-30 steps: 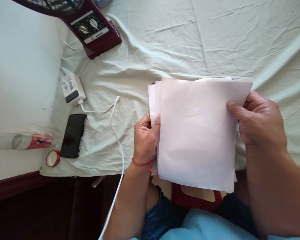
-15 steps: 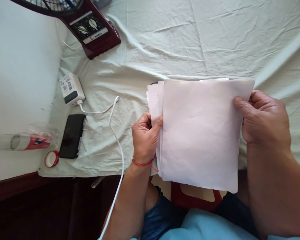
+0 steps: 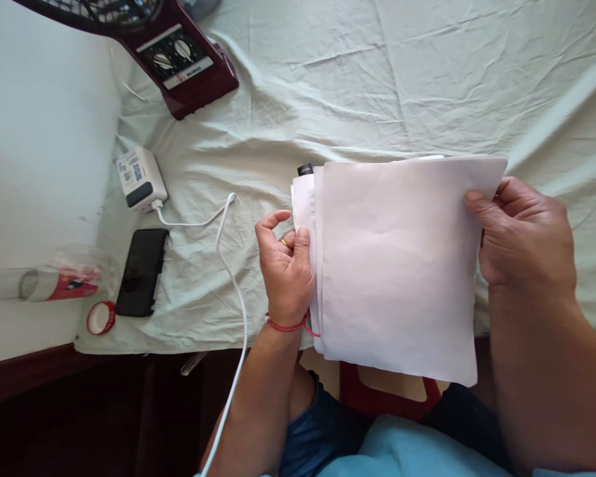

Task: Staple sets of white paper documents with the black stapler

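A stack of white paper sheets [image 3: 397, 265] is held upright-ish between my hands over the table's front edge. Its top sheet looks blank, and faint print shows on a sheet behind it at the left. My left hand [image 3: 289, 265] pinches the left edge with its thumb on the front; its index finger is bent clear of the paper. My right hand [image 3: 531, 232] grips the upper right edge, thumb in front and fingers behind. A small black object [image 3: 305, 169] shows partly behind the stack's upper left corner; its kind is hidden.
A dark red fan [image 3: 193, 73] stands at the back left. Nearer are a white power adapter [image 3: 142, 177] with a white cable [image 3: 236, 285], a black phone [image 3: 142, 271], a red tape roll [image 3: 100, 318] and a clear bottle [image 3: 44, 283]. A pale cloth [image 3: 328, 86] covers the table.
My left hand's index finger has lifted off the paper edge, and its thumb has shifted left. More of the left sheets and of the black object shows. My right hand has barely moved.
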A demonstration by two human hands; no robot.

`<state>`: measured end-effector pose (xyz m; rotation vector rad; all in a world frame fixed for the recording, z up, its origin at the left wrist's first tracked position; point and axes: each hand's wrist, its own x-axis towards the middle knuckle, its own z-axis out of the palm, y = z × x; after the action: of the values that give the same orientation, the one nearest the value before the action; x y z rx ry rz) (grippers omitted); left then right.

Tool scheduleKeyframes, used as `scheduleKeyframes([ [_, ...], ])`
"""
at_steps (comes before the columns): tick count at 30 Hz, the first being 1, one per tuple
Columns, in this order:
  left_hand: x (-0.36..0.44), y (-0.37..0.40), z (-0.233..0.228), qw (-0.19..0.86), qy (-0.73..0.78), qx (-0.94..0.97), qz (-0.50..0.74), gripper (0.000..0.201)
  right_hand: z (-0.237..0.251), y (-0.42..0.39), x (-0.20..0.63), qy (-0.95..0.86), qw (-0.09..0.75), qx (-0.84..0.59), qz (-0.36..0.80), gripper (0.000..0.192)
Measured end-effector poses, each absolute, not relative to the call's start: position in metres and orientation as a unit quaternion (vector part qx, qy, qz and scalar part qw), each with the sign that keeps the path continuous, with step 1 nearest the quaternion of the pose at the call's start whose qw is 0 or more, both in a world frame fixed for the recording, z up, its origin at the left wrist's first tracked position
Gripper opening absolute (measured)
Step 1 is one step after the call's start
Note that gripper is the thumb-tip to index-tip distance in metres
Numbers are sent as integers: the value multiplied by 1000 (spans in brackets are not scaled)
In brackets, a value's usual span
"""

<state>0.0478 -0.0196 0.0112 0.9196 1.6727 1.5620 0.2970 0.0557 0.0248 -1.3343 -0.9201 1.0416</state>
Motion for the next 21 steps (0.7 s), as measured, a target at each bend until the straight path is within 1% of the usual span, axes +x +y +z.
scheduleKeyframes([
  [4, 51, -19, 15, 332, 648, 363, 581, 34, 24, 55, 297, -402, 571, -569, 435, 9],
  [7, 52, -20, 15, 345, 650, 362, 573, 35, 24, 55, 298, -405, 575, -570, 424, 7],
  [11, 53, -21, 14, 352, 649, 338, 584, 43, 25, 55, 297, -401, 590, -568, 411, 7],
  [15, 50, -20, 9, 362, 655, 288, 597, 55, 27, 54, 296, -391, 584, -568, 428, 9],
  [19, 48, -18, 5, 378, 657, 285, 587, 46, 27, 54, 296, -396, 558, -587, 433, 9],
  [21, 48, -19, 5, 375, 661, 310, 571, 45, 26, 54, 297, -400, 547, -600, 427, 10],
])
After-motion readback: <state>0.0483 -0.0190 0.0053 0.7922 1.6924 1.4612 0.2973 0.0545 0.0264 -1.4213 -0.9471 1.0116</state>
